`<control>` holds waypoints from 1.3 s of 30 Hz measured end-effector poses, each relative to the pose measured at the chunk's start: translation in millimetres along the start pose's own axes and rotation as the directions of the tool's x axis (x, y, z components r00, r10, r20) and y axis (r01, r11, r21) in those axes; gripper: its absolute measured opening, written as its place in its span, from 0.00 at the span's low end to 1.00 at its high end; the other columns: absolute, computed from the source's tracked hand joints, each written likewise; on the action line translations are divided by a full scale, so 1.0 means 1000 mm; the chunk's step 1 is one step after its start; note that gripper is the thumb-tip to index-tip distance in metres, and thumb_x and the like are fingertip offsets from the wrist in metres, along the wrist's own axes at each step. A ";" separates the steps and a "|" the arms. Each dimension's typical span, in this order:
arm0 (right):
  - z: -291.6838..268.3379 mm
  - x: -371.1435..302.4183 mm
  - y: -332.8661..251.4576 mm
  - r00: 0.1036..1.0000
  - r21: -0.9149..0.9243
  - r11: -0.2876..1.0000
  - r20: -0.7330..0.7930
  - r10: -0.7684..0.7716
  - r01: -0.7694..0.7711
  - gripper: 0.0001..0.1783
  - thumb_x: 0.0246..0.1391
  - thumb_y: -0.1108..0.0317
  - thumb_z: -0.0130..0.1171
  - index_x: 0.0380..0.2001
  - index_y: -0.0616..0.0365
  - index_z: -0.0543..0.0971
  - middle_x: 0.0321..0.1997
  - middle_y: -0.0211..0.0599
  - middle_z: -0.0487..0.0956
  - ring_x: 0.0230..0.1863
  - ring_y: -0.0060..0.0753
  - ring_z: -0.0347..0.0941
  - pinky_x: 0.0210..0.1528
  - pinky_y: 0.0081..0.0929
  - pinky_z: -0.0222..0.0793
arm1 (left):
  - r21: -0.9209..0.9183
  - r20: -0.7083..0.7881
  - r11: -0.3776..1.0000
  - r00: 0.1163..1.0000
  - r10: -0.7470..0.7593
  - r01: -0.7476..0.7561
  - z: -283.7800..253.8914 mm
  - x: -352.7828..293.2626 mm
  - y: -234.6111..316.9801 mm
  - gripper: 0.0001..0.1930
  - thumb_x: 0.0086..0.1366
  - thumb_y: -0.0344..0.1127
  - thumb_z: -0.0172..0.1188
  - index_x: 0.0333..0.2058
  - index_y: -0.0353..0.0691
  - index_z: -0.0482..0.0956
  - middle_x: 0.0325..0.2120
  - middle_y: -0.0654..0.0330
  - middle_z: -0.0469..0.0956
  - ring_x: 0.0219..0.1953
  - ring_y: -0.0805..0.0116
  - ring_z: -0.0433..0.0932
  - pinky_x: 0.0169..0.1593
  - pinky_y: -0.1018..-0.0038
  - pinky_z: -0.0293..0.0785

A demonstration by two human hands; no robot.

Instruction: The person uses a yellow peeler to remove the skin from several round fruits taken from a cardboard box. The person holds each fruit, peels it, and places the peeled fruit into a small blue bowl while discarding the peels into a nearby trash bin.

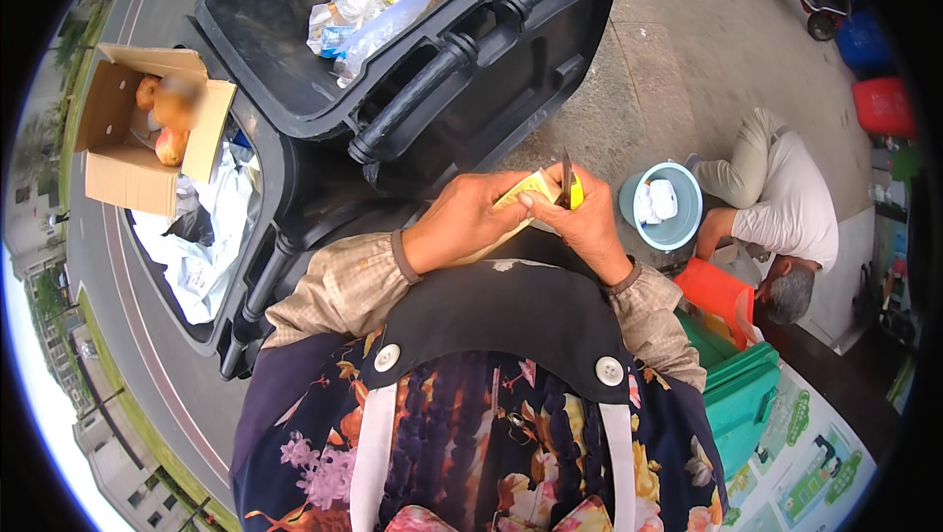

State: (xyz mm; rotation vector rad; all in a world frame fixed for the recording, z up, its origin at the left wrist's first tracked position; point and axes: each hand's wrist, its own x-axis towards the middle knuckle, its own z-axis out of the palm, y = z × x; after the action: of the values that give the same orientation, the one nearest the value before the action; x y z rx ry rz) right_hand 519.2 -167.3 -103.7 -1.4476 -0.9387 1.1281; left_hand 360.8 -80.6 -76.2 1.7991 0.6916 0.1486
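Pale-yellow flat strip (533, 185) lies between both hands, before the chest. Left hand (460, 221) is closed on strip; right hand (591, 232) curls around yellow-handled, dark-bladed tool (575, 194), blade upward. Beyond: large black plastic bin (257, 51); rightward, round light-blue bucket (676, 233).

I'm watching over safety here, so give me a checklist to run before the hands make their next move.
1. Left hand gripping the yellow slip: ok.
2. Right hand holding the cutter-like tool: ok.
3. Tool's dark tip pointing away from the black bib: ok.
4. Hands gloved: not ok, both bare.
5. Tool's edge sharp: cannot tell.
6. Crouching co-worker apart from these hands: ok.
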 end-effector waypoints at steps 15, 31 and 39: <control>-0.008 -0.008 0.005 0.955 0.436 0.864 0.259 0.146 -0.251 0.24 0.47 0.71 0.64 0.48 0.65 0.70 0.28 0.27 0.73 0.19 0.11 0.61 0.18 0.11 0.56 | 0.201 -0.052 0.968 0.985 0.167 -0.153 -0.008 -0.029 -0.021 0.32 0.44 0.38 0.71 0.46 0.36 0.63 0.36 0.46 0.74 0.40 0.53 0.76 0.42 0.69 0.72; 0.017 -0.034 -0.018 0.961 -0.815 0.520 0.275 -0.041 0.255 0.12 0.50 0.66 0.55 0.34 0.58 0.66 0.25 0.47 0.73 0.24 0.51 0.73 0.26 0.42 0.68 | 0.416 -0.193 0.905 0.981 -0.014 0.094 0.002 -0.016 -0.029 0.25 0.46 0.36 0.68 0.40 0.34 0.65 0.22 0.45 0.76 0.28 0.46 0.77 0.32 0.61 0.72; 0.032 -0.031 0.004 0.991 -0.925 0.363 0.075 -0.107 0.109 0.11 0.46 0.74 0.53 0.35 0.58 0.66 0.22 0.45 0.71 0.21 0.46 0.74 0.20 0.36 0.69 | 0.403 -0.157 0.911 0.987 -0.021 0.084 0.005 -0.007 -0.024 0.29 0.46 0.36 0.68 0.45 0.30 0.64 0.23 0.43 0.76 0.29 0.46 0.77 0.33 0.62 0.73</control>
State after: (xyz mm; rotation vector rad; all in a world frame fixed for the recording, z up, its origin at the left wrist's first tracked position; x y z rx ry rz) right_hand 480.8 -189.4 -103.2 -2.2224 -1.8301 0.3965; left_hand 348.4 -83.6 -97.6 2.1837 0.9307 0.1083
